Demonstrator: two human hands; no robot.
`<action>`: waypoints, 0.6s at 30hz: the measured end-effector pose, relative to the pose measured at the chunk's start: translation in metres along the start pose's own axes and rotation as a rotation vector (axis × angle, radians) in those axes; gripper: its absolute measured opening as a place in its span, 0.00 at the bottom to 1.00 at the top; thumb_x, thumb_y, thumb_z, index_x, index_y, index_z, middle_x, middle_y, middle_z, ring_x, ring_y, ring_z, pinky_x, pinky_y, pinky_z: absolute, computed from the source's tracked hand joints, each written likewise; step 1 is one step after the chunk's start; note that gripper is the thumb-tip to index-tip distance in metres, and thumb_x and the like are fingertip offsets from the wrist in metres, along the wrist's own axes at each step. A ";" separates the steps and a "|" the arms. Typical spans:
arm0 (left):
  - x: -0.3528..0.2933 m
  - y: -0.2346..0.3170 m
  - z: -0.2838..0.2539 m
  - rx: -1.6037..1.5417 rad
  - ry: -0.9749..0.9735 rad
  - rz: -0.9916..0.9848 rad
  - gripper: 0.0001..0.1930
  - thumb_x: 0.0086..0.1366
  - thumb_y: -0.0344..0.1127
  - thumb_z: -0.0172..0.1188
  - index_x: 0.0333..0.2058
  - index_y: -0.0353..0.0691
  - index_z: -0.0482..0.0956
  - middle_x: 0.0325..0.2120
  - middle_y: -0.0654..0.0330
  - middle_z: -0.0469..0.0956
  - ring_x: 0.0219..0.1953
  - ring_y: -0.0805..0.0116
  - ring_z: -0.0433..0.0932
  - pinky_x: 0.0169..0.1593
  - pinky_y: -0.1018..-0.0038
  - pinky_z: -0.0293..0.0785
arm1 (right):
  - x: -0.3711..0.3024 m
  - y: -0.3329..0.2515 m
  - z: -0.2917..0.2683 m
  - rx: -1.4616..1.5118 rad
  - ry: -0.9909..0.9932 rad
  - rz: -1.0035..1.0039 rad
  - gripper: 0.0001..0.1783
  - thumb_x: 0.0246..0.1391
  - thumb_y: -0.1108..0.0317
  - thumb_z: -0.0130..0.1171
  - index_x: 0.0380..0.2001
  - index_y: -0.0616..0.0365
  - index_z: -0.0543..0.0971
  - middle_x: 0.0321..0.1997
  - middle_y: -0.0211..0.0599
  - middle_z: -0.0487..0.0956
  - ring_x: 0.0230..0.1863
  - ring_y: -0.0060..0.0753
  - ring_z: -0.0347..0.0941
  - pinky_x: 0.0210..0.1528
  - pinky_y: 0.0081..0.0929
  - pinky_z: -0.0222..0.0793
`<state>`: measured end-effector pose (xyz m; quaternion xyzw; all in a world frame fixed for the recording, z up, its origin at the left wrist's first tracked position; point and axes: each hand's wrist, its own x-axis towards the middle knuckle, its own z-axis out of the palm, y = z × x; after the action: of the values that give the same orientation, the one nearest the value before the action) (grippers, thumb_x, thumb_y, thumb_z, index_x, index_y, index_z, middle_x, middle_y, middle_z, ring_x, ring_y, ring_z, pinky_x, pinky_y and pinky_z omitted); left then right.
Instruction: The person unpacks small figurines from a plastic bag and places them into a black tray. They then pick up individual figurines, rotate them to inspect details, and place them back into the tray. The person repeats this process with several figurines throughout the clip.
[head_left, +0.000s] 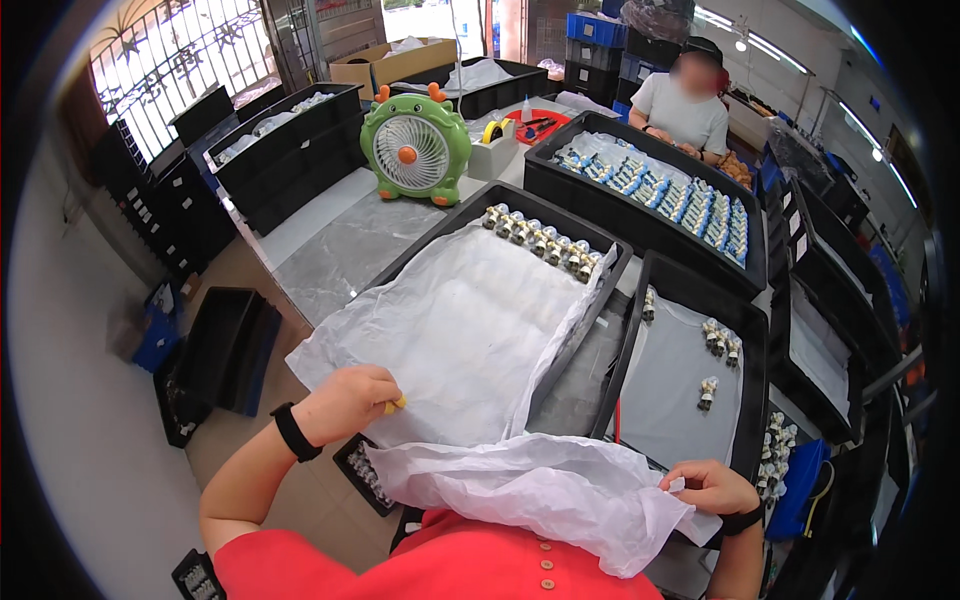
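Observation:
A thin white liner sheet [440,320] covers a black tray [610,330] in front of me and hangs over its near left side. My left hand [355,400] is closed at the sheet's left part, with a small yellow bit at its fingertips. Bunched white sheet [560,490] lies across my front, and my right hand [708,487] pinches its right end. Whether both sheets are one piece, I cannot tell. Along the tray's far edge, rows of small white-and-gold pieces [540,240] with dark ends lie on the liner.
On the right, another black tray [650,400] holds a few similar pieces. A tray of blue-and-white pieces [655,190] stands beyond, near a seated person [685,105]. A green fan [415,145], a tape dispenser [492,150] and a red dish [540,125] stand behind.

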<state>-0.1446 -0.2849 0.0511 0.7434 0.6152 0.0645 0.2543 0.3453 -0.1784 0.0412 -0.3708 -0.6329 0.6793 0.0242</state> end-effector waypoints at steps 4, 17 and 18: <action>0.004 0.016 -0.022 0.048 0.075 0.148 0.22 0.44 0.29 0.65 0.41 0.39 0.74 0.42 0.54 0.72 0.46 0.54 0.69 0.48 0.67 0.67 | 0.001 0.000 0.001 0.003 0.023 0.005 0.11 0.48 0.79 0.54 0.37 0.65 0.77 0.36 0.31 0.77 0.38 0.18 0.71 0.41 0.17 0.65; -0.016 -0.003 0.026 0.351 0.357 0.204 0.24 0.42 0.20 0.57 0.41 0.47 0.76 0.52 0.54 0.66 0.57 0.50 0.62 0.57 0.58 0.60 | 0.008 0.012 -0.005 0.064 -0.041 0.015 0.12 0.48 0.78 0.55 0.38 0.62 0.78 0.35 0.27 0.75 0.35 0.15 0.67 0.37 0.14 0.63; -0.015 0.001 0.015 0.299 0.398 0.233 0.21 0.42 0.20 0.57 0.38 0.47 0.78 0.50 0.55 0.68 0.56 0.51 0.64 0.55 0.60 0.63 | 0.007 0.012 -0.005 0.063 -0.040 0.011 0.12 0.48 0.78 0.55 0.38 0.62 0.78 0.35 0.27 0.75 0.35 0.15 0.68 0.37 0.14 0.63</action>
<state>-0.1412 -0.3040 0.0424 0.8113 0.5660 0.1466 0.0067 0.3479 -0.1731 0.0271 -0.3596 -0.6096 0.7062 0.0194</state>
